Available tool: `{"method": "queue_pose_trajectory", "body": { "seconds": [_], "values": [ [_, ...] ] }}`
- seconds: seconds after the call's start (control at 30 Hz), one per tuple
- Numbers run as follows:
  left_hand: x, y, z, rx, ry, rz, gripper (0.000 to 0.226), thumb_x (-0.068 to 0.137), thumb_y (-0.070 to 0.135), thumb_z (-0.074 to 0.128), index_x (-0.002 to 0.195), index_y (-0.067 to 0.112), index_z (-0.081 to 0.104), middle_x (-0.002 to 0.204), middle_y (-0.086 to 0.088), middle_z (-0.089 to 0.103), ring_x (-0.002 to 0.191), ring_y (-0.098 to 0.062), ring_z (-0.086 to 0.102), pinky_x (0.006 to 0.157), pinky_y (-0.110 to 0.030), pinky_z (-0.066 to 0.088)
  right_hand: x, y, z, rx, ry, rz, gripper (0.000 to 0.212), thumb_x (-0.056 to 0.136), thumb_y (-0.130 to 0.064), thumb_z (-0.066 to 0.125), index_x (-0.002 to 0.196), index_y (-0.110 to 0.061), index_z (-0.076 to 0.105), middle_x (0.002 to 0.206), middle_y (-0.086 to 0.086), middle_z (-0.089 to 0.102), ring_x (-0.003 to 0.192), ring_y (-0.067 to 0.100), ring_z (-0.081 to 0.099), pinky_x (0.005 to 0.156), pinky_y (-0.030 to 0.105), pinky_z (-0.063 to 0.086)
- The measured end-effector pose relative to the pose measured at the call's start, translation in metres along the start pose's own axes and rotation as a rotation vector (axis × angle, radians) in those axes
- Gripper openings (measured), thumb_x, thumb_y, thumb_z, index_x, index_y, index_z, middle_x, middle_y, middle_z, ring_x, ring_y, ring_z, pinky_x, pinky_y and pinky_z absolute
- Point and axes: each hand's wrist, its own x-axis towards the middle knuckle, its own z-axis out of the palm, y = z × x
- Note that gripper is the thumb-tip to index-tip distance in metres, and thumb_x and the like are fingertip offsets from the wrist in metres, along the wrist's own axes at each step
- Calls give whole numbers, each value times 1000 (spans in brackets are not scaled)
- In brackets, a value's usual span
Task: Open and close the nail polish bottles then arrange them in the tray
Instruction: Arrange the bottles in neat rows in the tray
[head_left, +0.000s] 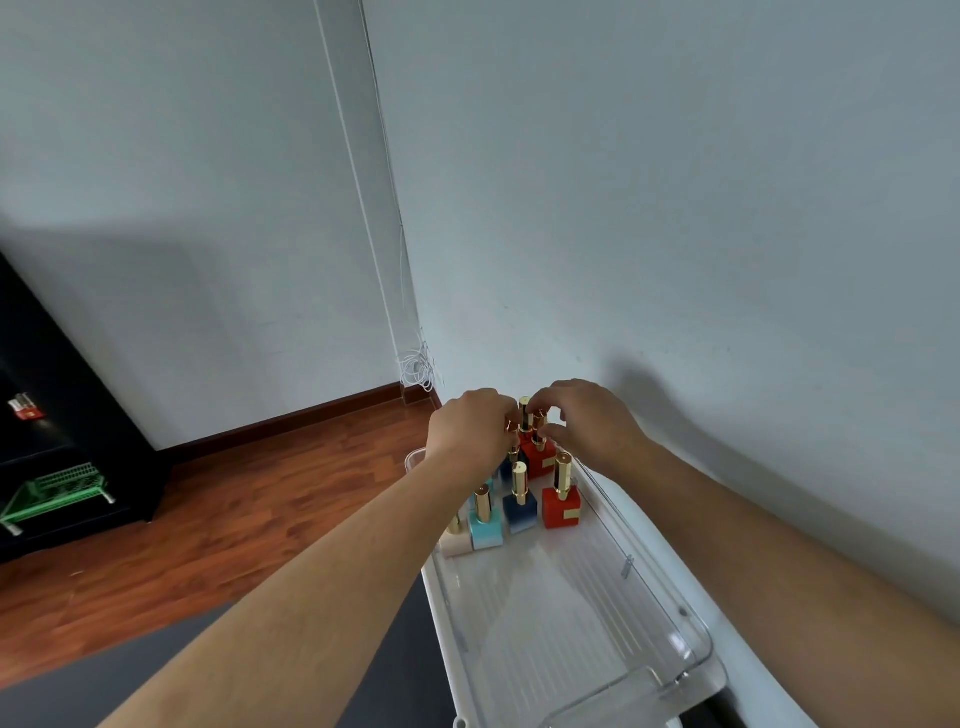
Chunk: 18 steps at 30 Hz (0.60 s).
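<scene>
Your two hands meet at the middle of the frame, over the far end of the clear tray (670, 618). Your left hand (475, 423) is curled, its fingers closed around something at the far bottles, though what exactly they grip is hidden behind the knuckles. Your right hand (587, 415) has its fingers (543, 402) pinched on the gold cap (524, 410) of a raised bottle, thumb below and forefinger above. Whether that cap is screwed on or loose cannot be told from here.

The tray runs from the lower right of the frame up toward the centre, lying on a white tabletop (691, 551) set against the wall (675, 208). Its near half holds nothing but reflections. At its far end the nail polish bottles stand upright in a tight cluster: a red bottle (561, 506) on the right, a dark blue bottle (519, 512) just beside it, a light blue bottle (485, 527) further left, and a pale bottle (457, 543) partly hidden behind your left forearm. Another red bottle (537, 457) stands behind these, directly below your hands. All carry tall gold caps.

To the left, wooden floor (234, 493) fills the middle of the frame, with a black cabinet (67, 415) and a green rack (57, 488) at the left edge. A coil of white cable (415, 369) hangs in the room corner.
</scene>
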Motion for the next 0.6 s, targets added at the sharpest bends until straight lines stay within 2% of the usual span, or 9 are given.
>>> {"method": "queue_pose_trajectory", "body": {
  "seconds": [0.17,0.33,0.47,0.6],
  "values": [
    [-4,-4,-9,-53,44,14,24,84,33,66,108,32,63,101,9,63,87,-14,61,70,-31,52,-1,0,-5,29,17,10,30,81,-23,67,110,-26,61,105,-4,65,81,8,47,69,25,36],
    [-17,-28,-38,-107,120,-12,18,82,36,66,100,34,64,92,16,63,84,-9,60,70,-32,53,1,-13,-20,89,99,-16,23,83,-28,64,106,-26,63,105,-6,65,78,8,49,70,25,37],
    [-35,-60,-54,-140,86,-77,16,79,36,69,95,37,65,81,18,63,79,-4,59,66,-28,50,4,-40,-20,157,-13,-88,22,80,-30,67,101,-29,64,99,-10,67,72,4,53,61,19,38],
    [-52,-83,-55,-127,20,-119,13,76,38,71,87,36,65,75,20,63,77,-2,62,68,-28,52,7,-64,-8,109,-148,-135,23,77,-30,70,100,-30,66,101,-9,68,77,6,55,69,25,47]
  ]
}}
